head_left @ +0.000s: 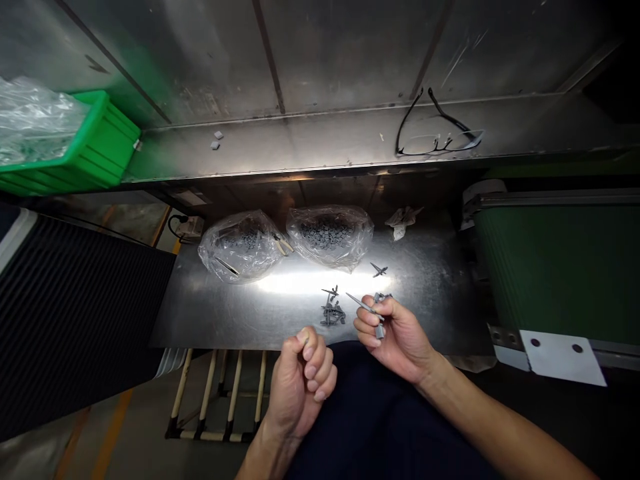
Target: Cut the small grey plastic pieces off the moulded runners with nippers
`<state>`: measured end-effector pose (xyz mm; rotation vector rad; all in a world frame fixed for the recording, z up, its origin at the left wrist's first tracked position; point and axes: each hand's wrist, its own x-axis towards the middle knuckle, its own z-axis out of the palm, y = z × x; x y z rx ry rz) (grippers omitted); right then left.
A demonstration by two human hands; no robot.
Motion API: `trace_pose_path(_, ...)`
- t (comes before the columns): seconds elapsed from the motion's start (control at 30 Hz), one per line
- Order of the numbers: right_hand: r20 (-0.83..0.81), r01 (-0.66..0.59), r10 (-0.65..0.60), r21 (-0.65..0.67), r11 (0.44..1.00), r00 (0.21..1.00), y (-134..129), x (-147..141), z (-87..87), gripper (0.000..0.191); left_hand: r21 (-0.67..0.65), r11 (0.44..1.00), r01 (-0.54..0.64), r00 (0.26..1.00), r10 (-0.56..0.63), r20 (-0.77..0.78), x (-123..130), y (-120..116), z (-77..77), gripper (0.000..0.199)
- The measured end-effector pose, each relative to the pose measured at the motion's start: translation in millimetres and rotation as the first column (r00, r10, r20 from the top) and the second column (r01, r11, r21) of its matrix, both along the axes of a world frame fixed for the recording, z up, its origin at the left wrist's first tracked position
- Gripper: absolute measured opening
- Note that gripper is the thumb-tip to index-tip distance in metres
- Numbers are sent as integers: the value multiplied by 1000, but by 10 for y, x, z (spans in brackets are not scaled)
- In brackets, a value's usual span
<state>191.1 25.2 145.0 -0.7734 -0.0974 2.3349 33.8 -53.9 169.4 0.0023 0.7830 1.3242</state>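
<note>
My right hand (393, 333) pinches a grey plastic piece (364, 305) with a long pointed stem and small blocks on it. To its left, my left hand (305, 373) is closed, fingers curled in; whatever is inside them is hidden. A small pile of dark grey plastic scraps (333, 312) lies on the metal table (220, 317) just beyond my hands. Another grey scrap (379, 270) lies farther back, beyond my right hand. Two clear plastic bags behind hold many small grey pieces, the left bag (243, 247) and the right bag (330, 237).
Cutters (284, 245) and tweezers (227, 266) rest on the left bag. Crumpled tissue (401, 222) lies at the back. Glasses (437, 141) and a green bin (100, 147) stand on the shelf above. A green conveyor (560, 267) flanks the table's right, a black ribbed one (85, 313) its left.
</note>
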Motion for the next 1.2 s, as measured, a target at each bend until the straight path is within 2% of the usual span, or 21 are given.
trace_pose_path(0.1,-1,6,-6,31,1000,1000,26,61,19,9,-21,999,41,999,-41,-19,-30,-17,-34,28)
trace_pose_path(0.3,-1,-61,62,146,987,998,-25,88,12,16,-131,974,185,980,-192,-47,40,-34,-98,18)
trace_pose_path(0.47,20,-131,130,221,966,991,-14,91,9,39,-187,971,151,984,-166,-65,52,-7,-170,15)
trace_pose_path(0.6,100,-183,163,248,951,982,-29,127,3,47,-222,970,100,988,-124,-97,16,-8,-261,13)
trace_pose_path(0.67,180,-217,174,262,940,968,-43,147,-63,48,-230,970,79,988,-106,-108,0,-16,-304,13)
trace_pose_path(0.73,300,-257,171,276,926,938,-33,160,-221,45,-236,970,61,989,-90,-114,-8,-23,-339,12)
trace_pose_path(0.8,459,-301,146,285,910,877,20,166,-484,40,-244,969,47,991,-77,-112,-7,-30,-366,9)
trace_pose_path(0.87,639,-354,100,283,891,763,116,170,-825,36,-252,967,36,992,-65,-107,-7,-42,-391,9)
trace_pose_path(1.0,918,-525,-2,229,820,397,328,227,-1461,36,-257,966,17,995,-41,-89,-39,-79,-489,13)
trace_pose_path(1.1,979,-671,-142,206,712,149,404,271,-1673,38,-265,964,2,998,-20,-64,-63,-80,-607,14)
trace_pose_path(1.13,974,-720,-201,211,661,101,415,242,-1690,39,-270,963,-10,998,-6,-59,-59,-76,-632,14)
trace_pose_path(1.2,945,-820,-315,245,517,84,438,37,-1673,37,-276,960,-42,998,27,-57,-29,-82,-618,10)
